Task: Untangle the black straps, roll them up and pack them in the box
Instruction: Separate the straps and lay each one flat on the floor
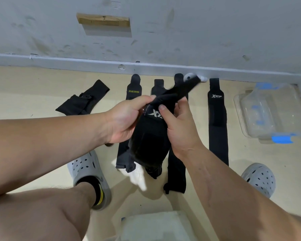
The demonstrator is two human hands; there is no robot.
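The fingers (147,100) of my left hand (125,122) are curled round the upper part of a black strap (149,138), thumb pinching the bunched fabric at the top. The fingers of my right hand (180,131) clamp the same strap from the other side, thumb pressed beside its white logo. The logo shows between my two thumbs. The wide part of the strap hangs down between my palms, and its narrow tail sticks up and away toward the wall (181,32), blurred at the tip. Below my hands, more straps lie flat on the beige floor (33,87), side by side and pointing at the baseboard. One is lettered XUEYING (133,91), a plain one (158,84) lies beside it, and another (176,169) runs under my right wrist. A long one with a white logo (217,119) lies further right. A folded strap (83,101) lies apart on the left. The clear plastic box (268,112) with blue clips stands on the floor to the right of the straps, against the wall. My grey clogs (89,173) are planted either side of the row.
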